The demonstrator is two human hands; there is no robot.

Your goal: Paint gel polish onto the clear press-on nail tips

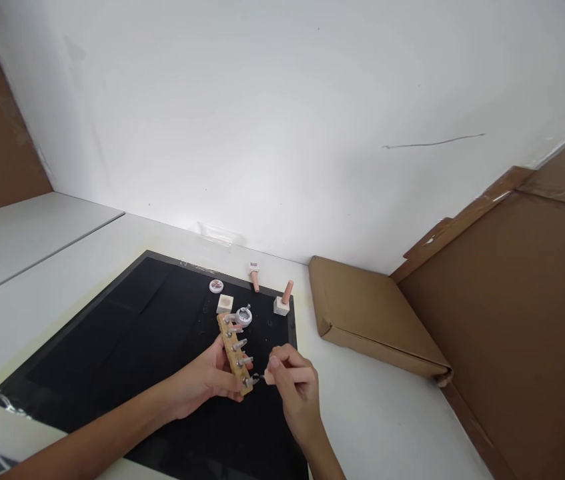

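Observation:
My left hand [217, 373] is closed around a wooden nail tip stand [235, 353], held tilted above the black mat [162, 340]. Several pale nail tips stick out from its face in a row. My right hand [298, 393] pinches the pink cap of a nail polish brush [289, 375]. Its thin dark end is at the lowest nail tip [252, 381]; whether they touch, I cannot tell. Just past the stand's far end sit a small round open jar [243, 317] with something metallic on it and a pale square block [225, 304].
A nail polish bottle with a pink cap [254, 270] lies at the mat's far edge. Another pink-capped bottle [282, 305] stands at the right corner. A round printed lid [216, 286] is nearby. On the right lies a flat cardboard box [372, 313], against cardboard panels. A white wall [282, 133] rises behind.

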